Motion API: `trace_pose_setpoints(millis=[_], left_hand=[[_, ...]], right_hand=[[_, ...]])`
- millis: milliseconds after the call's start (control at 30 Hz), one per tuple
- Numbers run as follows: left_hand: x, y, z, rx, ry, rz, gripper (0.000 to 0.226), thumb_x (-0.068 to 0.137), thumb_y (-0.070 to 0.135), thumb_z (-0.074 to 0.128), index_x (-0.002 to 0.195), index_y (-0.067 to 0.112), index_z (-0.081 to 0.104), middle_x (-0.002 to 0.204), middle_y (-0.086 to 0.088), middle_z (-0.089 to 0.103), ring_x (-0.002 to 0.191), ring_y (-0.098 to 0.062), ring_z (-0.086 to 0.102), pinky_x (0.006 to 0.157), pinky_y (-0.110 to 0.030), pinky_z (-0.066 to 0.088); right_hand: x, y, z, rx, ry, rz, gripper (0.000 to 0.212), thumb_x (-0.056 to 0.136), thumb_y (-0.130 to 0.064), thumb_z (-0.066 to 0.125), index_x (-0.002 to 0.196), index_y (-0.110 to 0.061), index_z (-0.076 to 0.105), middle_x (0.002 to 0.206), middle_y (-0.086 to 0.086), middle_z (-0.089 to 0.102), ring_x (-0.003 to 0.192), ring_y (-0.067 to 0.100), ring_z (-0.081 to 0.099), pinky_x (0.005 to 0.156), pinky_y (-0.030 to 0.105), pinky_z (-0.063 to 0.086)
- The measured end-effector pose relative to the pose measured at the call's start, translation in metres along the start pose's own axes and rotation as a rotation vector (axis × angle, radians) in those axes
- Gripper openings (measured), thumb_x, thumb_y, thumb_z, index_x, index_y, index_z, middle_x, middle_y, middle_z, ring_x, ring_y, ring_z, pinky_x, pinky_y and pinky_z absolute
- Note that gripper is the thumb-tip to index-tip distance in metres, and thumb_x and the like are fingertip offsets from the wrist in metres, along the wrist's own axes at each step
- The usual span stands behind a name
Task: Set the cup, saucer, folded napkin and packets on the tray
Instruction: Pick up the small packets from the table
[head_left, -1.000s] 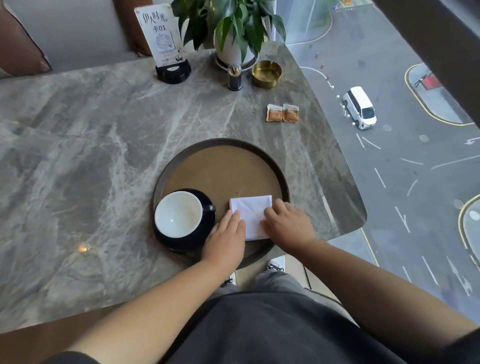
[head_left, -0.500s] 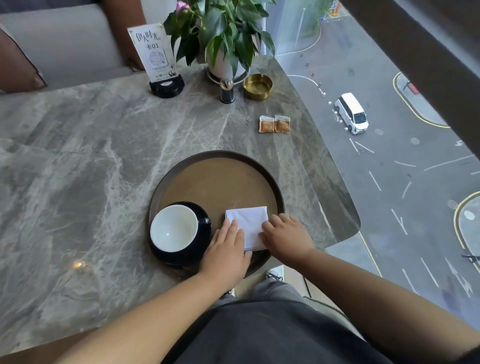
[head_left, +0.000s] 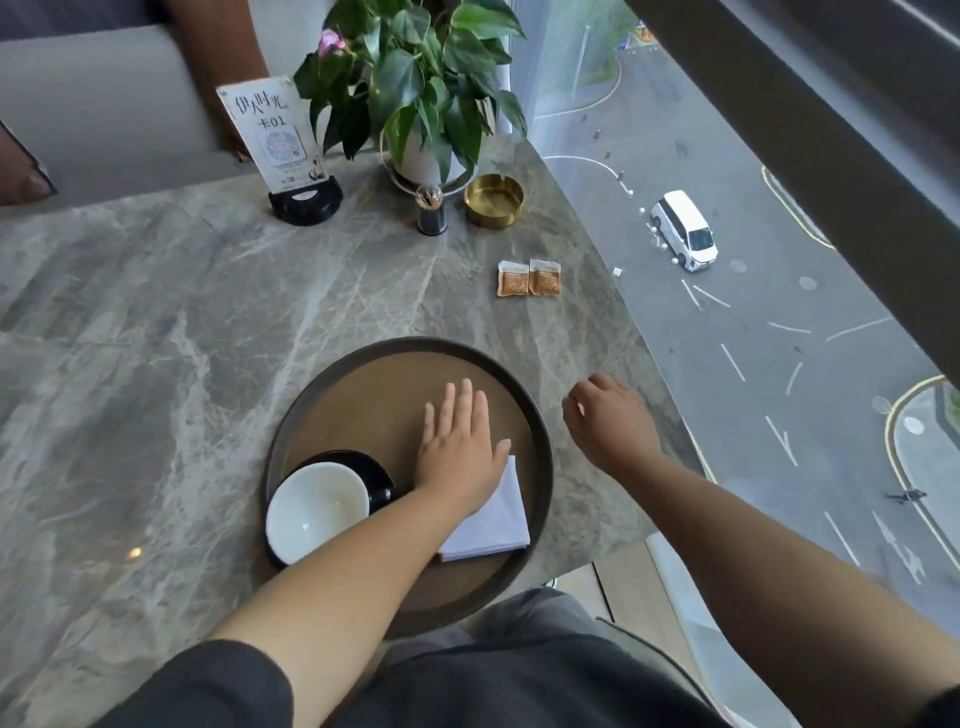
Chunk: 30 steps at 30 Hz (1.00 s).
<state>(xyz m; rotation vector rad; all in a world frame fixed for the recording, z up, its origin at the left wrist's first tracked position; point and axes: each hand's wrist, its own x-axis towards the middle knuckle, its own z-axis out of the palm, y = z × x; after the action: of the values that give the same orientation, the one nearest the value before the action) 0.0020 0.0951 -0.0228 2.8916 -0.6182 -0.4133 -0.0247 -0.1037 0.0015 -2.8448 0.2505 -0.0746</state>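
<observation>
Round brown tray (head_left: 332, 395) sits at the near edge of the grey marble tabletop (head_left: 156, 322), overhanging it slightly toward the person.

On the tray, at about 8 o'clock: white cup (head_left: 316, 506) standing upright on a black saucer (head_left: 358, 462), empty as far as can be seen. The left forearm crosses over the near side of both.

At about 4 to 5 o'clock on the tray: white folded napkin (head_left: 493, 525), lying flat, its upper left part hidden under the left hand.

Left hand (head_left: 460, 452): flat, palm down, fingers extended and together pointing to 12 o'clock, grasping nothing. Heel of the hand lies over the napkin; fingers reach toward the tray's centre. Whether the palm presses down or hovers just above cannot be told.

Right hand (head_left: 608, 421): off the tray, just beyond its rim at 3 o'clock, over the tabletop edge. Fingers loosely curled, nothing held.

Two small orange packets (head_left: 529, 278) lie side by side, touching, on the tabletop at roughly 1 o'clock from the tray, well apart from it.

Further back at 12 o'clock: brass ashtray (head_left: 493, 200), toothpick holder (head_left: 431, 210), potted plant (head_left: 415, 88), card stand (head_left: 283, 145) in a black base.
</observation>
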Motion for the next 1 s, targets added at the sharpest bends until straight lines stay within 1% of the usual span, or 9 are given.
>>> trace_pose_setpoints(millis=[100, 200, 333, 500, 667, 767, 833, 900, 1000], left_hand=[[0.020, -0.002, 0.008, 0.047, -0.032, -0.030, 0.072, 0.095, 0.051, 0.026, 0.149, 0.008, 0.006, 0.160, -0.012, -0.002, 0.146, -0.026, -0.009, 0.118, -0.048, -0.002], [0.026, -0.005, 0.019, 0.071, -0.026, -0.038, 0.073, 0.094, 0.053, 0.025, 0.149, 0.007, 0.010, 0.160, -0.013, 0.003, 0.146, -0.027, -0.003, 0.118, -0.049, 0.001], [0.028, -0.007, 0.027, 0.093, -0.001, -0.031, 0.075, 0.091, 0.055, 0.019, 0.149, 0.008, 0.012, 0.160, -0.013, 0.005, 0.146, -0.026, -0.002, 0.118, -0.049, 0.003], [0.028, -0.008, 0.031, 0.102, 0.026, -0.012, 0.074, 0.090, 0.053, 0.018, 0.149, 0.007, 0.017, 0.159, -0.014, 0.008, 0.146, -0.027, -0.001, 0.118, -0.048, 0.000], [0.029, -0.008, 0.030, 0.106, 0.048, -0.002, 0.071, 0.089, 0.049, 0.031, 0.144, 0.003, 0.032, 0.154, -0.018, 0.024, 0.144, -0.030, 0.015, 0.116, -0.052, 0.012], [0.029, -0.008, 0.030, 0.110, 0.038, -0.004, 0.071, 0.088, 0.048, 0.034, 0.143, 0.003, 0.034, 0.153, -0.018, 0.026, 0.144, -0.030, 0.018, 0.116, -0.051, 0.015], [0.029, -0.009, 0.030, 0.112, 0.027, -0.006, 0.071, 0.087, 0.048, 0.035, 0.143, 0.003, 0.034, 0.153, -0.018, 0.026, 0.144, -0.031, 0.018, 0.117, -0.052, 0.013], [0.029, -0.009, 0.029, 0.110, 0.022, -0.001, 0.071, 0.087, 0.047, 0.037, 0.142, 0.002, 0.036, 0.153, -0.018, 0.028, 0.143, -0.032, 0.020, 0.114, -0.052, 0.013], [0.029, -0.009, 0.029, 0.110, 0.020, 0.008, 0.071, 0.086, 0.047, 0.039, 0.141, 0.001, 0.038, 0.152, -0.019, 0.029, 0.142, -0.033, 0.021, 0.112, -0.051, 0.013]], right_hand=[[0.040, 0.000, 0.001, 0.072, -0.006, 0.059, 0.030, 0.095, -0.029, 0.045, 0.090, -0.009, 0.066, 0.088, 0.008, 0.060, 0.079, 0.028, 0.057, 0.066, 0.035, 0.047], [0.084, 0.003, 0.007, 0.130, -0.013, 0.173, 0.031, 0.093, -0.027, 0.042, 0.084, -0.006, 0.063, 0.088, 0.011, 0.058, 0.077, 0.030, 0.056, 0.066, 0.038, 0.050], [0.146, 0.012, 0.013, 0.164, -0.030, 0.356, 0.028, 0.090, -0.031, 0.040, 0.077, -0.009, 0.053, 0.087, 0.012, 0.060, 0.071, 0.029, 0.052, 0.061, 0.033, 0.039], [0.208, 0.018, 0.027, 0.161, -0.133, 0.518, 0.038, 0.090, -0.041, 0.044, 0.096, -0.009, 0.063, 0.102, 0.015, 0.067, 0.093, 0.035, 0.063, 0.066, 0.033, 0.041], [0.233, 0.013, 0.033, 0.210, -0.187, 0.546, 0.026, 0.076, -0.030, 0.052, 0.094, -0.012, 0.059, 0.103, 0.013, 0.063, 0.094, 0.035, 0.061, 0.070, 0.034, 0.044], [0.236, 0.016, 0.026, 0.429, -0.202, 0.581, 0.016, 0.065, -0.020, 0.066, 0.066, -0.012, 0.053, 0.072, 0.008, 0.059, 0.073, 0.031, 0.060, 0.051, 0.028, 0.041], [0.236, 0.021, 0.019, 0.606, -0.160, 0.632, 0.021, 0.060, -0.014, 0.072, 0.059, -0.014, 0.051, 0.063, 0.007, 0.056, 0.060, 0.028, 0.058, 0.045, 0.029, 0.044], [0.235, 0.025, 0.016, 0.774, -0.109, 0.662, 0.021, 0.062, -0.016, 0.076, 0.067, -0.013, 0.056, 0.068, 0.007, 0.058, 0.056, 0.023, 0.054, 0.042, 0.027, 0.040], [0.237, 0.021, 0.020, 0.979, -0.134, 0.639, 0.025, 0.072, -0.015, 0.078, 0.091, -0.004, 0.065, 0.083, 0.015, 0.066, 0.070, 0.025, 0.064, 0.055, 0.032, 0.049]])
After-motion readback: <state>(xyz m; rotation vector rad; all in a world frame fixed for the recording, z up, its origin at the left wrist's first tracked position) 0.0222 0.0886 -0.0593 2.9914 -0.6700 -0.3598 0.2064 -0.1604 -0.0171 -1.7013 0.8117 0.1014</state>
